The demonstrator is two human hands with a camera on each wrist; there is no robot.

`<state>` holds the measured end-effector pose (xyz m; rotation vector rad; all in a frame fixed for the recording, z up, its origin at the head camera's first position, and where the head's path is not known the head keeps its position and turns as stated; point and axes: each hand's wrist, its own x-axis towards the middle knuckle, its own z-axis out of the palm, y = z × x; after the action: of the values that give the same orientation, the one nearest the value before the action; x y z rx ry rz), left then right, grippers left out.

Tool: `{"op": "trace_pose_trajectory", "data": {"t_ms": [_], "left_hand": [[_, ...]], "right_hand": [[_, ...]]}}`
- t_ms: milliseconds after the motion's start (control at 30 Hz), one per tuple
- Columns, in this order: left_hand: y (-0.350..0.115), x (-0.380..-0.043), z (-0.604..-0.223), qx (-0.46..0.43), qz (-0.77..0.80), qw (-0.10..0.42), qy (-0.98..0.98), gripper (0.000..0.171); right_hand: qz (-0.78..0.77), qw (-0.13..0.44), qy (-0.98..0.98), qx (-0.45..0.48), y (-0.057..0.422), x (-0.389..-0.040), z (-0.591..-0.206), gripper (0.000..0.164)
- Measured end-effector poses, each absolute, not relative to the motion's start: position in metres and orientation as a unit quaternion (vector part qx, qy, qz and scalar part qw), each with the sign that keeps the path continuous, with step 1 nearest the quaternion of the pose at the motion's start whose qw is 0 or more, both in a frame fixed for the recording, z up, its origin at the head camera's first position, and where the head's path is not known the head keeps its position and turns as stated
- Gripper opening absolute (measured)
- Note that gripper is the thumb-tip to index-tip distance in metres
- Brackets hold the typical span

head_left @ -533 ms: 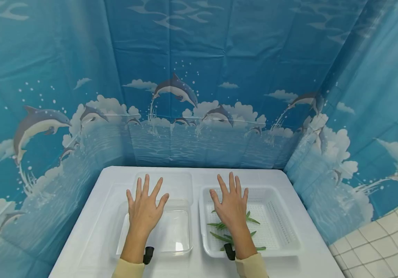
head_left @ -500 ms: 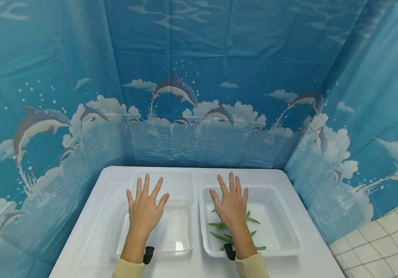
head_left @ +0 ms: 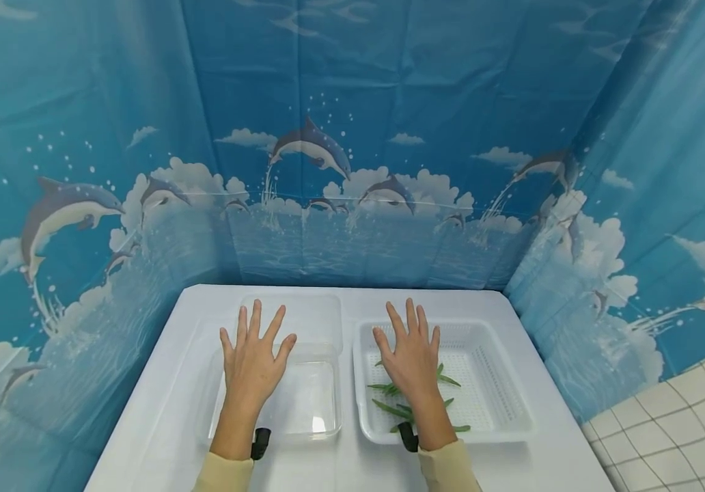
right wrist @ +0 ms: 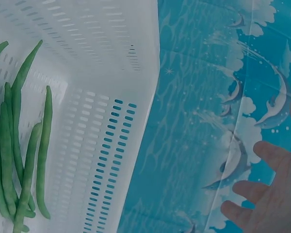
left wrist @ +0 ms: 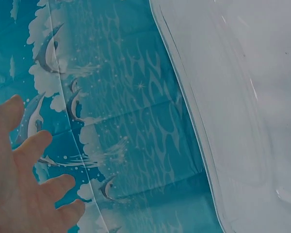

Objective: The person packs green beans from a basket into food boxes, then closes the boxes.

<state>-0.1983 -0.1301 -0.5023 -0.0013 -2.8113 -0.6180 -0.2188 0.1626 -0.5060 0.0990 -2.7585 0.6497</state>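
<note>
My left hand (head_left: 253, 369) hovers with spread fingers over a clear plastic container (head_left: 312, 427) on the left of the table. Nothing is in its grasp. On the right, my right hand (head_left: 412, 362) is held the same way, fingers apart, above a white perforated basket (head_left: 512, 410). Several green beans (head_left: 392, 408) lie inside that basket, partly covered by the right hand and forearm in the head view. The right wrist view shows the green beans (right wrist: 26, 160) bunched on the basket floor, while the right hand (right wrist: 271, 189) is at the edge, away from them.
Behind the clear container lies a flat, clear lid (head_left: 318, 314). A white cloth covers the table (head_left: 346, 471). Blue curtains (head_left: 352, 253) printed with dolphins stand close at the back and both sides. White tiles (head_left: 678, 424) show at the lower right.
The whole head view has shifted slightly, so the table and containers sit a little higher in the frame. Both hands keep their spread pose over the containers.
</note>
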Motion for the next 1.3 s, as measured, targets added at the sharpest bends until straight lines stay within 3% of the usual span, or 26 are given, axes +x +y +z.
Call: {"op": "trace_pose_trajectory", "data": {"t_ms": [433, 767, 1067, 1300], "left_hand": [[-0.152, -0.196, -0.508, 0.024, -0.225, 0.121, -0.967, 0.068], [-0.189, -0.174, -0.523, 0.072, -0.246, 0.089, -0.963, 0.070], [-0.229, -0.154, -0.543, 0.124, -0.278, 0.049, -0.951, 0.074], [-0.253, -0.146, -0.567, 0.161, -0.378, 0.031, -0.911, 0.073]], "right_hand": [[0.229, 0.211, -0.949, 0.047, 0.195, -0.223, -0.496, 0.057], [0.205, 0.244, -0.946, 0.064, 0.216, -0.233, -0.501, 0.040], [0.179, 0.085, -0.977, 0.078, 0.234, -0.258, -0.510, 0.035], [0.173, 0.004, -0.979, 0.107, 0.249, -0.275, -0.524, 0.036]]}}
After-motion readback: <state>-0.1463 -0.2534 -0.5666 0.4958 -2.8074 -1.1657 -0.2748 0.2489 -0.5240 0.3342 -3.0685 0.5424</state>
